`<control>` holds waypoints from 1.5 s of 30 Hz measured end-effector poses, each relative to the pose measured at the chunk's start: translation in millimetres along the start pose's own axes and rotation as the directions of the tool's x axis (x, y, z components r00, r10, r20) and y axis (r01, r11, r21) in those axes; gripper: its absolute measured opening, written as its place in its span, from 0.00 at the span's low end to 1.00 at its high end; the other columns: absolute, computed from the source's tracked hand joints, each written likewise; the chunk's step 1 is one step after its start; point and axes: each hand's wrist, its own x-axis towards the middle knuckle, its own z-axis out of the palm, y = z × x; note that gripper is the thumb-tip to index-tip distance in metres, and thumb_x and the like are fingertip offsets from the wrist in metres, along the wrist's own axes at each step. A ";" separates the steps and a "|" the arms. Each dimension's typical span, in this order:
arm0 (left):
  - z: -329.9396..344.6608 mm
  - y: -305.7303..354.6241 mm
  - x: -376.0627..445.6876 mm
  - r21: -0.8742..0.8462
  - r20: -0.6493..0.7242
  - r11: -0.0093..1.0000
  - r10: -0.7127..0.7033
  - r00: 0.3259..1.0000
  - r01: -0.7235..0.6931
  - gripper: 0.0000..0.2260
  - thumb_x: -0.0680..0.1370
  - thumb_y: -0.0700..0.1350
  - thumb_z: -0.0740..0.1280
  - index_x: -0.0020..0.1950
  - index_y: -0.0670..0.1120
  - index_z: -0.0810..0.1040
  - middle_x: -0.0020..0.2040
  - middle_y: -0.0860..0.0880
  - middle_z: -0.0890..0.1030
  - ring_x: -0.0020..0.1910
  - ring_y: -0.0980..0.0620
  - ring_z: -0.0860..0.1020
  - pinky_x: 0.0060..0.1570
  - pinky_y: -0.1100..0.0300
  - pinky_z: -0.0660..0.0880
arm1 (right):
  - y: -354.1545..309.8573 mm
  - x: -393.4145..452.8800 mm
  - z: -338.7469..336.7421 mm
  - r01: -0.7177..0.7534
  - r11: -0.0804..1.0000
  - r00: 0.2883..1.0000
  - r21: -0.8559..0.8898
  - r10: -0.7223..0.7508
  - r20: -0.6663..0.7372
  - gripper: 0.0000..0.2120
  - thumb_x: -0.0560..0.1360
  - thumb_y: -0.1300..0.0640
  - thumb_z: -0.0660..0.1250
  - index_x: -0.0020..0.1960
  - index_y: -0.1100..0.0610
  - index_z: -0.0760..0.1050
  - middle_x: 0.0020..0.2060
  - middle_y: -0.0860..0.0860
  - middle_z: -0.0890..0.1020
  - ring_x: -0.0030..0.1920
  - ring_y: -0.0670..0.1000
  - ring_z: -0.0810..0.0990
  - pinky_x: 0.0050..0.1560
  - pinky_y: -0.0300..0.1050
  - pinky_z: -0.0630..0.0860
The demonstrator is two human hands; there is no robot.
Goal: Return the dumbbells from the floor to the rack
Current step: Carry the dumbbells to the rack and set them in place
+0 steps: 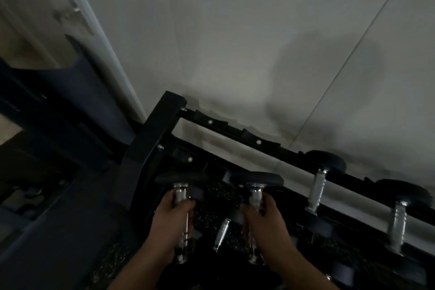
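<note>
dumbbells, one gripped in each fist, left hand (pixel 170 226) and right hand (pixel 266 228), before black rack (pixel 237 132) against pale wall (pixel 235 30); speckled floor (pixel 219 195) below.

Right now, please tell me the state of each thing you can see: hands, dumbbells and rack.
left hand: closed on a dumbbell handle
right hand: closed on a dumbbell handle
left dumbbell: held, off the rack
right dumbbell: held, off the rack
racked dumbbells: resting on the top tier
rack: left cradles empty
</note>
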 end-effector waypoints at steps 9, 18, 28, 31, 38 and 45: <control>29.4 64.5 140.6 0.154 0.140 0.988 0.001 0.990 -0.023 0.05 0.74 0.37 0.69 0.46 0.46 0.79 0.28 0.48 0.76 0.22 0.51 0.71 0.22 0.61 0.67 | -9.8 95.3 15.4 -0.128 0.991 0.975 0.043 0.134 -0.180 0.11 0.71 0.55 0.71 0.49 0.43 0.74 0.32 0.55 0.82 0.29 0.54 0.79 0.32 0.51 0.75; 58.2 90.2 260.3 0.247 0.276 0.968 -0.112 0.955 0.042 0.05 0.75 0.37 0.68 0.48 0.42 0.75 0.32 0.45 0.74 0.23 0.50 0.68 0.23 0.59 0.64 | -13.5 158.0 40.1 -0.209 0.977 0.913 0.053 0.214 -0.348 0.13 0.74 0.59 0.70 0.57 0.49 0.72 0.36 0.58 0.82 0.30 0.55 0.78 0.32 0.49 0.73; 73.1 86.9 325.9 0.356 0.306 0.933 -0.167 0.937 0.051 0.05 0.74 0.38 0.68 0.45 0.45 0.74 0.31 0.45 0.74 0.21 0.50 0.69 0.22 0.60 0.65 | -19.4 194.3 56.6 -0.285 0.958 0.878 0.030 0.273 -0.393 0.12 0.75 0.56 0.69 0.56 0.48 0.71 0.36 0.55 0.83 0.32 0.52 0.81 0.32 0.46 0.76; 73.0 81.7 331.7 0.372 0.327 0.927 -0.172 0.929 0.040 0.05 0.75 0.38 0.68 0.47 0.46 0.74 0.33 0.45 0.74 0.23 0.50 0.69 0.22 0.59 0.66 | -15.5 202.4 58.0 -0.303 0.952 0.872 0.034 0.292 -0.394 0.11 0.75 0.55 0.69 0.54 0.47 0.71 0.32 0.55 0.83 0.26 0.49 0.80 0.29 0.46 0.76; 72.1 72.2 337.7 0.383 0.349 0.923 -0.130 0.928 -0.015 0.06 0.76 0.39 0.68 0.48 0.48 0.74 0.34 0.45 0.74 0.24 0.50 0.71 0.20 0.61 0.67 | -5.2 223.1 61.6 -0.335 0.942 0.845 0.032 0.315 -0.433 0.14 0.73 0.51 0.69 0.57 0.46 0.70 0.35 0.53 0.83 0.30 0.50 0.81 0.30 0.50 0.78; 71.1 60.7 341.5 0.390 0.339 0.917 -0.058 0.939 -0.084 0.08 0.77 0.40 0.69 0.51 0.50 0.74 0.36 0.44 0.75 0.29 0.50 0.73 0.22 0.64 0.70 | 7.9 241.7 64.3 -0.340 0.938 0.844 0.063 0.333 -0.421 0.14 0.71 0.50 0.68 0.55 0.46 0.71 0.31 0.50 0.81 0.25 0.48 0.78 0.26 0.46 0.74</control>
